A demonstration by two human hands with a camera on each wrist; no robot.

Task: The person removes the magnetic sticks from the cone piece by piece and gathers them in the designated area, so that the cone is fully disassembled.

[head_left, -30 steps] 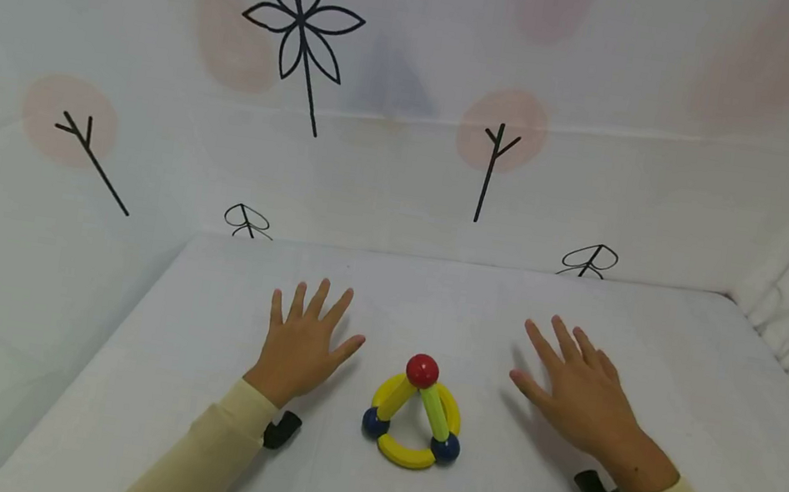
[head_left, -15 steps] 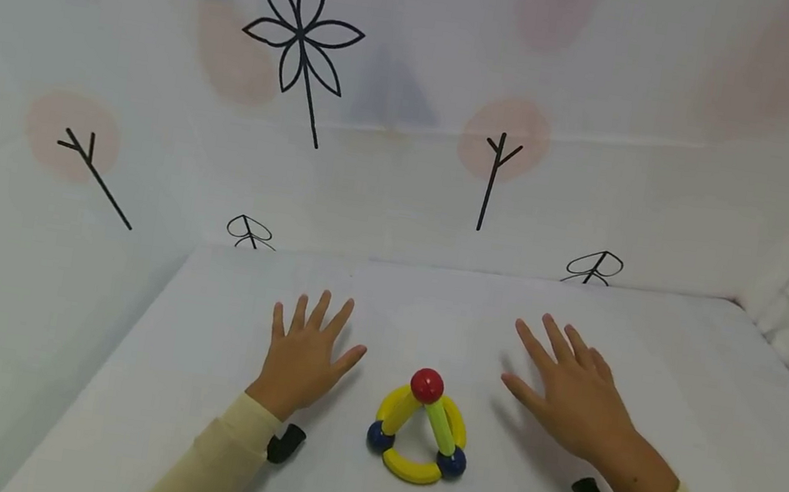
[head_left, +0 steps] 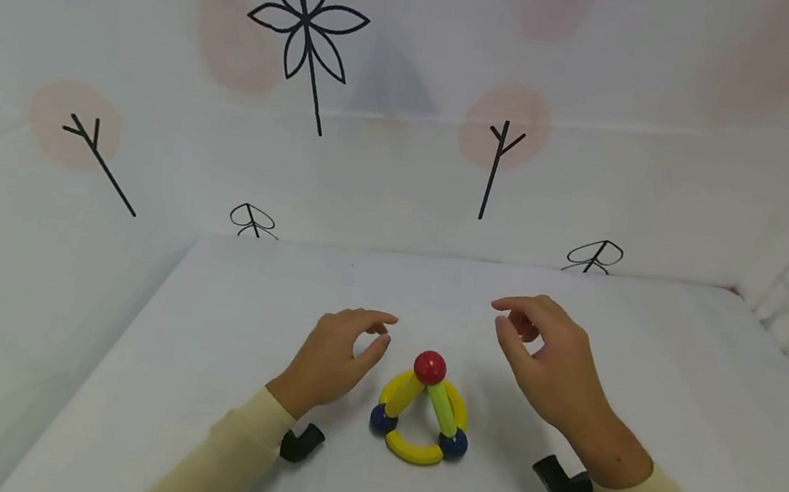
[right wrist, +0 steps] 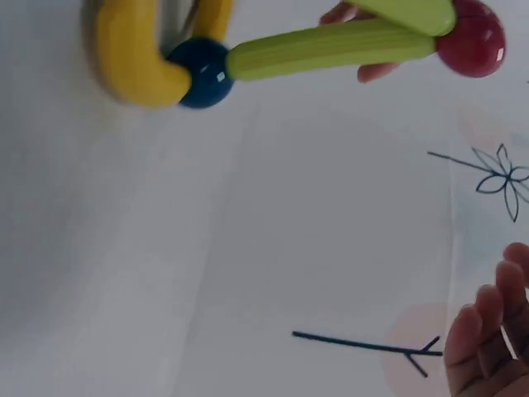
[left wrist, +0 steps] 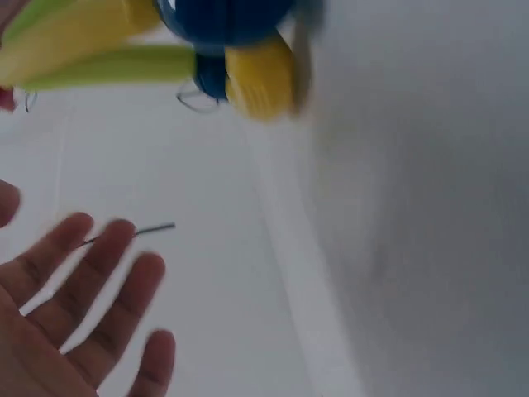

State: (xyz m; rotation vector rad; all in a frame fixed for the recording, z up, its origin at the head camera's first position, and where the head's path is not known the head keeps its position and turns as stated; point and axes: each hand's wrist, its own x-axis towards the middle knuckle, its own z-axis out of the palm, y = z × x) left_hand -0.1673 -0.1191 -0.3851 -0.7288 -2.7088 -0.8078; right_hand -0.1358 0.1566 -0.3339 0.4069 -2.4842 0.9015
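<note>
On the white table stands a toy frame: a red ball [head_left: 430,367] on top, a yellow stick [head_left: 404,396] and a light green stick [head_left: 442,410] sloping down to two dark blue balls [head_left: 383,420], and curved yellow pieces [head_left: 414,451] round the base. My left hand [head_left: 333,359] hovers just left of it, fingers loosely bent, thumb apart, touching nothing. To its right and farther back, my right hand [head_left: 555,365] is raised with bent fingers and holds nothing. The left wrist view shows spread fingers [left wrist: 107,289]; the right wrist view shows the red ball [right wrist: 471,40] and a blue ball [right wrist: 202,73].
A white cloth with line-drawn plants [head_left: 305,19] hangs behind the table [head_left: 198,353] and along its sides. Black curved pieces sit at both wrists, one by the left sleeve [head_left: 303,443] and one by the right sleeve [head_left: 561,481].
Both hands have gone from flat, spread fingers to bent ones turned inward. The left hand has moved right, toward the toy frame; the right has turned and shifted slightly left. The frame stands in place.
</note>
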